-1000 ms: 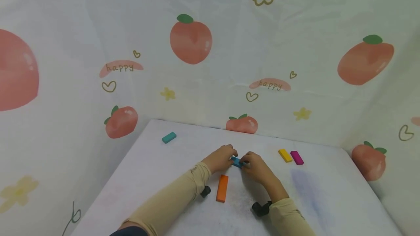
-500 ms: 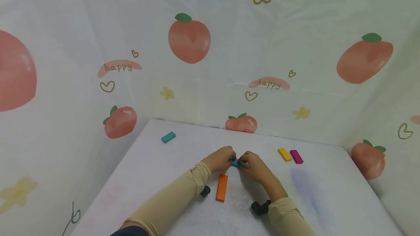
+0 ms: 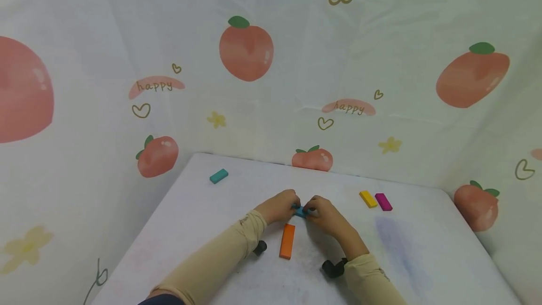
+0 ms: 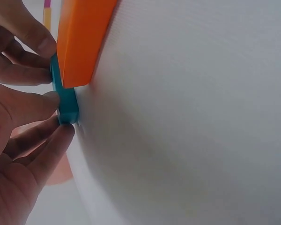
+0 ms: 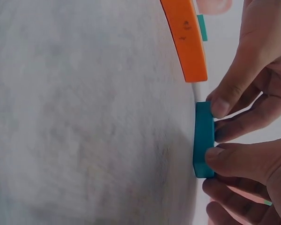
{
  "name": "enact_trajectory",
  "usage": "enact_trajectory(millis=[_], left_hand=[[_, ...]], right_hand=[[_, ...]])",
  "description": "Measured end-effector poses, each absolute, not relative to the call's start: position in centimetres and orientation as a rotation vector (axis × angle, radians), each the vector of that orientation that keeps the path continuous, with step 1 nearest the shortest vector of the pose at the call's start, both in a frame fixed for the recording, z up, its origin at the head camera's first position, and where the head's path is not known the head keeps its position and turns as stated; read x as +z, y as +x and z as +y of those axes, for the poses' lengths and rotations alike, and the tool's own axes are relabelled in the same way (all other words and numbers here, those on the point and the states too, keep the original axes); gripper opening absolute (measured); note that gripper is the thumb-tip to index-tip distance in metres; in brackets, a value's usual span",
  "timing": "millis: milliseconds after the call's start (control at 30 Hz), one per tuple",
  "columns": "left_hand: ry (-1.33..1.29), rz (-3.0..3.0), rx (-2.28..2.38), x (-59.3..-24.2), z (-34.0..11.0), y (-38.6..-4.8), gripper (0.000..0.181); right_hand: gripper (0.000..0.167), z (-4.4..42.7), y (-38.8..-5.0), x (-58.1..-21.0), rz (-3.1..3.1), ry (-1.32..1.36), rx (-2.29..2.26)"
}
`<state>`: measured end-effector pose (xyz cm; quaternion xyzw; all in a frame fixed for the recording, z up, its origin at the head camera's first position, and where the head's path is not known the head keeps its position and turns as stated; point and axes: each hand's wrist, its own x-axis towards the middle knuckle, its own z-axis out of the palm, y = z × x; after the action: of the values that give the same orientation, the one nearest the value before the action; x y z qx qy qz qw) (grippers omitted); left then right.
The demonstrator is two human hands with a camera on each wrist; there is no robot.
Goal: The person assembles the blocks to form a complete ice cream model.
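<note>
A small blue rectangular block (image 3: 301, 212) lies flat on the white table, around its middle, between the two hands. My left hand (image 3: 279, 207) pinches its left end, with thumb and fingers on opposite sides, as the left wrist view also shows on the blue block (image 4: 68, 101). On the right end, the thumb and fingers of my right hand (image 3: 326, 213) hold the same block (image 5: 204, 140). Closer to me lies a longer orange block (image 3: 287, 241), apart from the blue one and touched by neither hand.
Toward the back right, a yellow block (image 3: 368, 199) and a magenta block (image 3: 383, 202) lie side by side. A teal block (image 3: 219, 176) rests near the far left corner. Patterned cloth (image 3: 271, 121) hangs behind the table (image 3: 203, 211). Black wrist devices (image 3: 334, 268) sit under the forearms.
Both hands and the blue block have shifted slightly left and a little toward me. The orange, yellow, magenta and teal blocks stay in place.
</note>
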<state>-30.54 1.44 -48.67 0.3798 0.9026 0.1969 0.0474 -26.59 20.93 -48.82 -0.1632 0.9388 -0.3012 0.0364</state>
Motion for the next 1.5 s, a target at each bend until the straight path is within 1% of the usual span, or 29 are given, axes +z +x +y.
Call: enact_trajectory(millis=[267, 700, 933, 1500], left_hand=[[1.127, 2.748, 0.617, -48.9, 0.4, -29.6, 0.015], [1.115, 2.728, 0.683, -48.9, -1.2, -28.0, 0.015], [1.137, 2.718, 0.708, -49.0, -1.8, -27.3, 0.013], [1.168, 2.707, 0.726, -48.8, -2.2, -26.6, 0.013]], right_hand=[[0.012, 20.4, -26.3, -48.9, 2.860, -0.547, -0.921], [0.009, 19.5, -25.3, -48.6, 2.836, -0.699, -0.889], [0.008, 19.4, -24.8, -48.8, 2.849, -0.825, -0.839], [0.010, 18.9, -24.0, -48.4, 2.832, -0.813, -0.847]])
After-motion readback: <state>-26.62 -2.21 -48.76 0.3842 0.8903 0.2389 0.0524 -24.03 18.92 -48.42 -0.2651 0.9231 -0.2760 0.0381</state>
